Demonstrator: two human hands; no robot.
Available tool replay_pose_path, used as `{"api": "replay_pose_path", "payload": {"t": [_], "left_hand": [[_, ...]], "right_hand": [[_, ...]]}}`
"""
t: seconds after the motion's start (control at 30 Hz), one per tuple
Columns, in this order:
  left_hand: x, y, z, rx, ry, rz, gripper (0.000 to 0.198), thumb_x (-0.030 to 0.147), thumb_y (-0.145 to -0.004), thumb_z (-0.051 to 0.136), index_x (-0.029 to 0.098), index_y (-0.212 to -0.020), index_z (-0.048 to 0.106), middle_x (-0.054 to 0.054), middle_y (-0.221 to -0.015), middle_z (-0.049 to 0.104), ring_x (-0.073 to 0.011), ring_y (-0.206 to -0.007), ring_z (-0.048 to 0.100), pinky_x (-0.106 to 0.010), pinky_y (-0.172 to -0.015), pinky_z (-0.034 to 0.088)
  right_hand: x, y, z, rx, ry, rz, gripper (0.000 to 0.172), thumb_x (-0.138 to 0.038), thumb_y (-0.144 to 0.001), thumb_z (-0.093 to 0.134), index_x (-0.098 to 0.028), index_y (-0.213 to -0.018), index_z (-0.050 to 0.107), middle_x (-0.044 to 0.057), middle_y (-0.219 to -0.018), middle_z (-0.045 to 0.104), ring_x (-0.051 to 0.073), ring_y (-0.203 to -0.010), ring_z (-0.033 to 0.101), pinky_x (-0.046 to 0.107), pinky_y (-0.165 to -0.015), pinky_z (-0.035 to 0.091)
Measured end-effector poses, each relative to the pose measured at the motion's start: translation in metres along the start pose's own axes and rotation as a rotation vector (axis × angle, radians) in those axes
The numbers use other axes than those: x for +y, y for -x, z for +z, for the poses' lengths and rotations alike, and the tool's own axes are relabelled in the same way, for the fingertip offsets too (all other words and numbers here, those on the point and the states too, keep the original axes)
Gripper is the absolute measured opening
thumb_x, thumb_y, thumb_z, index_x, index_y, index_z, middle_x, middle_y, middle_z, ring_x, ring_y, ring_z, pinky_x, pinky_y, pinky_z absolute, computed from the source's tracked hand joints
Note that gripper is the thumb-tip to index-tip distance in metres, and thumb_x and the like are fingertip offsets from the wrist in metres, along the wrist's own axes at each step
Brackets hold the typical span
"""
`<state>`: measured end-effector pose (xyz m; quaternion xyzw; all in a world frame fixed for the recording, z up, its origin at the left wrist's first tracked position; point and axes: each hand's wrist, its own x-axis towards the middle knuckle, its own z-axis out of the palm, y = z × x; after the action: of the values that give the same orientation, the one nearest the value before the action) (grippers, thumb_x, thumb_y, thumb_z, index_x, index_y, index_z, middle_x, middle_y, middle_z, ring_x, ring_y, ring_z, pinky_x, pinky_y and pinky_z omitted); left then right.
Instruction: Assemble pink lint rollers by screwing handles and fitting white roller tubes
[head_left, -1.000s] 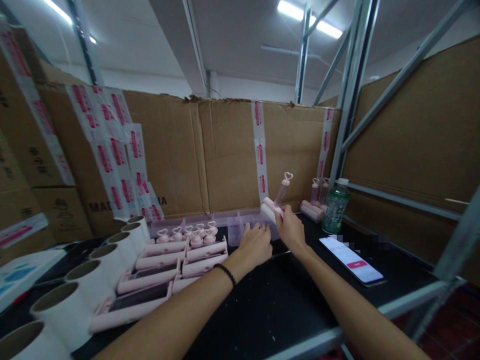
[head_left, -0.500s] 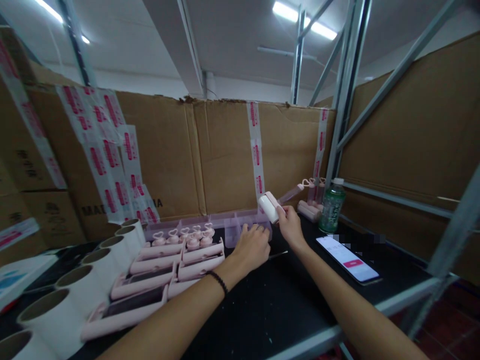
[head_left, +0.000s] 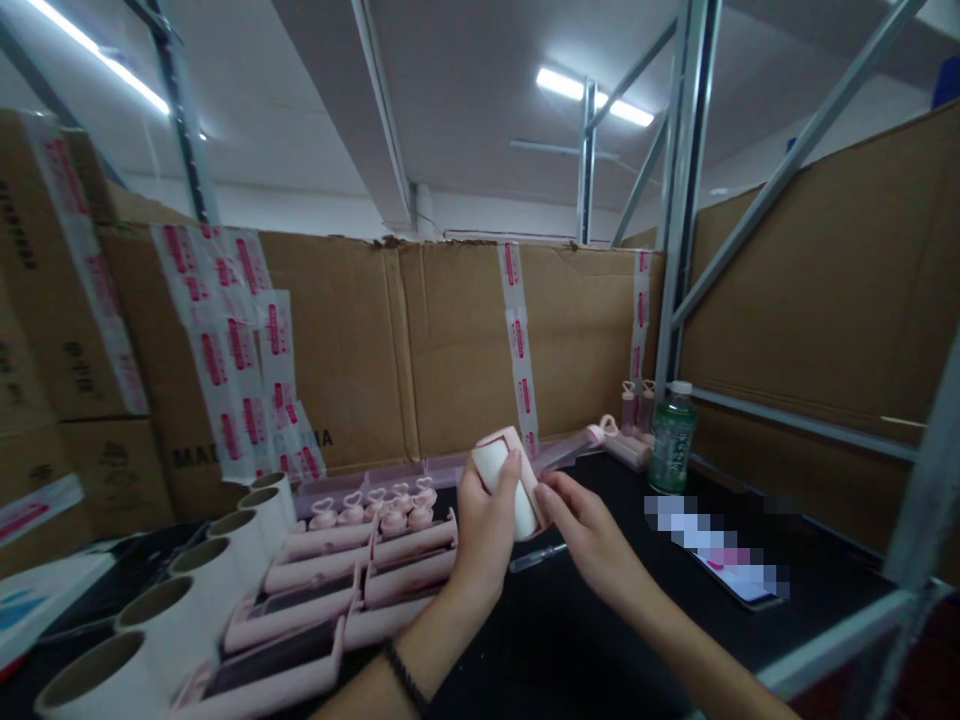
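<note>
My left hand [head_left: 480, 535] is wrapped round a lint roller [head_left: 523, 512], its thumb lying across the white roll. A pink cover runs along the roll's right side, and a translucent handle slants up to the right behind it. At the lower edge of this cover, my right hand [head_left: 592, 530] has its thumb and fingertips closed together. Below the roller, a thin clear pen-like tool [head_left: 538, 557] lies on the black surface. Several open pink roller covers [head_left: 277, 665] lie in two columns left of my hands, with heart-topped pink pieces [head_left: 394, 515] behind them.
White paper rolls [head_left: 184, 610] stand in a row at the left. A translucent purple tray [head_left: 337, 492] sits along the cardboard wall [head_left: 450, 340]. To the right are a green bottle [head_left: 673, 445], a phone [head_left: 739, 580] and a metal shelf post [head_left: 686, 170].
My left hand has come back from the purple tray and taken hold of the lint roller. The roller has moved down and left; my right hand has shifted to its cover's edge.
</note>
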<state>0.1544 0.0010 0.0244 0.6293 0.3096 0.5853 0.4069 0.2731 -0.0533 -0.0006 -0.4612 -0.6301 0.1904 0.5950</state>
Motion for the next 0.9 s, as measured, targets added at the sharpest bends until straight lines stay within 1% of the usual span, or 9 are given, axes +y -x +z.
{"api": "replay_pose_path", "payload": {"t": [0.07, 0.13, 0.2, 0.27, 0.33, 0.43, 0.6, 0.77, 0.9], "left_hand": [[0.004, 0.018, -0.008, 0.003, -0.014, -0.001, 0.042, 0.055, -0.094, 0.057, 0.015, -0.109, 0.057, -0.006, -0.093, 0.069, -0.0198, -0.082, 0.066, -0.029, -0.071, 0.052], [0.009, 0.035, -0.016, -0.037, -0.047, 0.02, 0.035, 0.05, -0.093, 0.061, 0.016, -0.103, 0.058, -0.003, -0.086, 0.065, -0.0175, -0.078, 0.061, -0.027, -0.071, 0.049], [0.012, 0.049, -0.024, -0.113, -0.08, 0.05, 0.027, 0.044, -0.091, 0.064, 0.018, -0.097, 0.06, 0.0, -0.082, 0.063, -0.016, -0.075, 0.058, -0.026, -0.07, 0.047], [0.013, 0.059, -0.03, -0.204, -0.119, 0.091, 0.021, 0.039, -0.09, 0.067, 0.019, -0.095, 0.061, 0.001, -0.081, 0.063, -0.0159, -0.074, 0.058, -0.027, -0.069, 0.046], [0.009, 0.067, -0.035, -0.294, -0.163, 0.157, 0.016, 0.033, -0.091, 0.067, 0.02, -0.099, 0.061, 0.0, -0.089, 0.066, -0.0171, -0.081, 0.062, -0.028, -0.074, 0.048], [-0.001, 0.073, -0.039, -0.372, -0.216, 0.249, 0.016, 0.023, -0.091, 0.063, 0.023, -0.107, 0.059, -0.001, -0.101, 0.068, -0.0183, -0.091, 0.066, -0.03, -0.08, 0.05], [-0.012, 0.074, -0.044, -0.352, -0.306, 0.294, 0.018, 0.019, -0.088, 0.063, 0.024, -0.103, 0.055, -0.001, -0.096, 0.067, -0.0203, -0.087, 0.066, -0.033, -0.078, 0.048], [-0.016, 0.07, -0.049, -0.348, -0.39, 0.314, 0.016, 0.023, -0.089, 0.064, 0.023, -0.101, 0.054, -0.002, -0.095, 0.064, -0.0223, -0.089, 0.064, -0.034, -0.073, 0.046], [-0.02, 0.067, -0.051, -0.382, -0.439, 0.421, 0.018, 0.024, -0.089, 0.066, 0.022, -0.101, 0.054, -0.002, -0.094, 0.062, -0.0219, -0.088, 0.063, -0.034, -0.072, 0.046]], "right_hand": [[-0.019, 0.018, -0.013, -0.024, 0.152, 0.002, 0.04, -0.047, -0.106, 0.053, -0.014, -0.089, 0.068, 0.003, -0.076, 0.064, 0.017, -0.071, 0.062, 0.028, -0.065, 0.047], [-0.039, 0.032, -0.029, -0.001, 0.306, 0.007, 0.05, -0.045, -0.105, 0.054, -0.016, -0.066, 0.064, 0.001, -0.058, 0.057, 0.015, -0.054, 0.054, 0.029, -0.054, 0.033], [-0.059, 0.039, -0.041, 0.015, 0.418, -0.031, 0.052, -0.043, -0.105, 0.054, -0.017, -0.06, 0.059, 0.0, -0.054, 0.053, 0.013, -0.049, 0.049, 0.031, -0.053, 0.029], [-0.075, 0.041, -0.047, -0.009, 0.483, -0.094, 0.037, -0.041, -0.103, 0.056, -0.019, -0.074, 0.065, 0.0, -0.068, 0.061, 0.014, -0.06, 0.054, 0.03, -0.058, 0.035], [-0.084, 0.037, -0.047, -0.085, 0.511, -0.152, 0.019, -0.039, -0.102, 0.059, -0.022, -0.101, 0.069, 0.0, -0.097, 0.068, 0.016, -0.084, 0.062, 0.029, -0.071, 0.044], [-0.086, 0.028, -0.041, -0.232, 0.536, -0.188, 0.029, -0.037, -0.1, 0.065, -0.026, -0.127, 0.063, -0.001, -0.123, 0.065, 0.018, -0.113, 0.06, 0.03, -0.092, 0.047], [-0.075, 0.023, -0.032, -0.379, 0.551, -0.178, 0.02, -0.032, -0.106, 0.058, -0.024, -0.123, 0.064, -0.001, -0.115, 0.068, 0.015, -0.106, 0.063, 0.029, -0.091, 0.049], [-0.067, 0.024, -0.029, -0.434, 0.632, -0.209, 0.017, -0.029, -0.109, 0.047, -0.019, -0.116, 0.059, 0.002, -0.105, 0.062, 0.018, -0.095, 0.06, 0.035, -0.084, 0.048], [-0.065, 0.024, -0.027, -0.452, 0.718, -0.262, 0.012, -0.024, -0.108, 0.044, -0.016, -0.107, 0.053, 0.004, -0.098, 0.056, 0.02, -0.086, 0.057, 0.036, -0.075, 0.046]]}}
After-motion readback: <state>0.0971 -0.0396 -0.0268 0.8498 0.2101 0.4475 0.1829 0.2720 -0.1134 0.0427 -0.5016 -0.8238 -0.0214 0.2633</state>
